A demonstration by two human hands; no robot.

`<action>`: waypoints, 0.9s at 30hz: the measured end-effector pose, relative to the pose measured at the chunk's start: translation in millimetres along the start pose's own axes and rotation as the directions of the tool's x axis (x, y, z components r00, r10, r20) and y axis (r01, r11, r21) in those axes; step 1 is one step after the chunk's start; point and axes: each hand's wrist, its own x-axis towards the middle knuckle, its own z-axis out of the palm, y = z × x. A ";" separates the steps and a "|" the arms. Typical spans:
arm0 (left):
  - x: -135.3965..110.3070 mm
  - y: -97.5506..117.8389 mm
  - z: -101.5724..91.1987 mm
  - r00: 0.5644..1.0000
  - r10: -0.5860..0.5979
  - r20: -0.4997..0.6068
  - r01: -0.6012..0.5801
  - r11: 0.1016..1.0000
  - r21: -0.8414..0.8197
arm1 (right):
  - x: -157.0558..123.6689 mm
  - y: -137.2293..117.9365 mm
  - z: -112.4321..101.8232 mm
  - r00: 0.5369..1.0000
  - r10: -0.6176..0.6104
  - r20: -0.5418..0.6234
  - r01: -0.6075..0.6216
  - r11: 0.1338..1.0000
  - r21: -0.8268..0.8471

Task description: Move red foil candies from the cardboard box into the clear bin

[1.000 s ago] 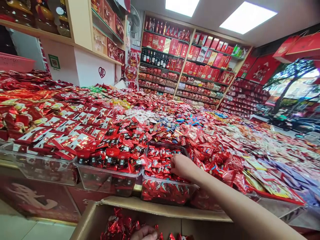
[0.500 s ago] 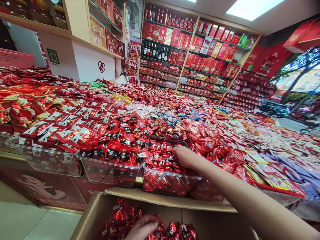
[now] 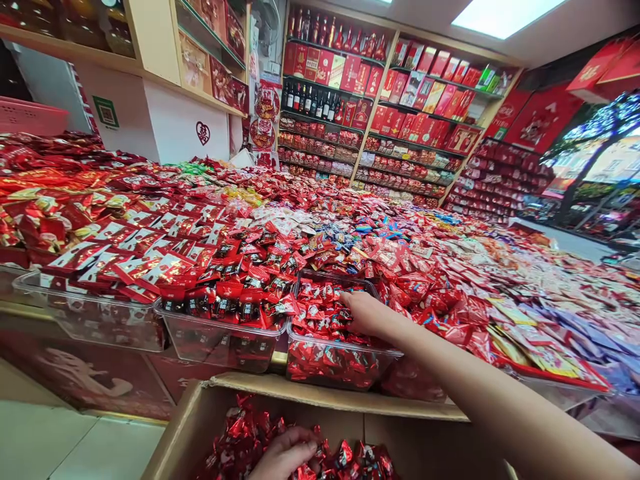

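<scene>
My right hand (image 3: 364, 313) reaches into a clear plastic bin (image 3: 345, 345) filled with small red wrapped candies (image 3: 320, 313). Its knuckles bend downward over the candies, and most of its fingers are hidden. Below, my left hand (image 3: 286, 455) is inside an open cardboard box (image 3: 320, 395), among shiny red wrapped candies (image 3: 245, 427). The thumb and fingers of that hand curl in around candies at the fingertips. How many it holds cannot be seen. The box stands right in front of the bin.
To the left are a bin of dark-and-red packets (image 3: 220, 333) and a bin of red-and-white packets (image 3: 110, 313). Flat yellow packets (image 3: 545, 350) lie to the right. Candy heaps cover the counter back to shelves (image 3: 373, 100) of bottles and red boxes. Floor tiles (image 3: 85, 447) show at lower left.
My right hand has shifted slightly left over the candies in the bin. My left hand stays in nearly the same place in the box.
</scene>
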 end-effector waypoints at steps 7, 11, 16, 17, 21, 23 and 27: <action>-4.4 7.2 3.0 0.999 -0.029 -0.022 0.029 1.000 -0.011 | 3.3 11.0 4.5 0.999 -0.042 0.020 0.042 0.999 -0.018; -5.0 8.4 4.8 0.999 -0.030 -0.027 0.029 0.999 -0.034 | -2.3 8.4 -0.7 0.996 -0.087 0.025 0.087 0.996 -0.008; -4.3 6.9 5.5 0.999 -0.024 -0.025 0.024 0.999 -0.022 | -7.3 5.5 -4.6 0.992 -0.122 0.042 0.123 0.992 -0.019; -3.7 5.7 5.1 1.000 -0.022 -0.022 0.021 1.000 -0.021 | -7.7 5.4 -4.1 0.991 -0.125 0.039 0.126 0.992 -0.021; -1.1 1.1 2.1 0.999 -0.017 -0.039 0.017 1.000 -0.019 | -4.3 8.9 1.7 0.995 -0.094 0.037 0.095 0.995 -0.020; -1.5 2.5 1.2 0.999 -0.018 -0.028 0.017 0.999 -0.027 | -1.8 11.4 2.4 0.996 -0.073 0.045 0.074 0.997 -0.006; -11.4 16.9 5.5 0.994 -0.083 0.074 0.096 0.976 -0.196 | -16.8 4.5 -12.5 0.994 -0.039 -0.105 0.046 0.997 0.068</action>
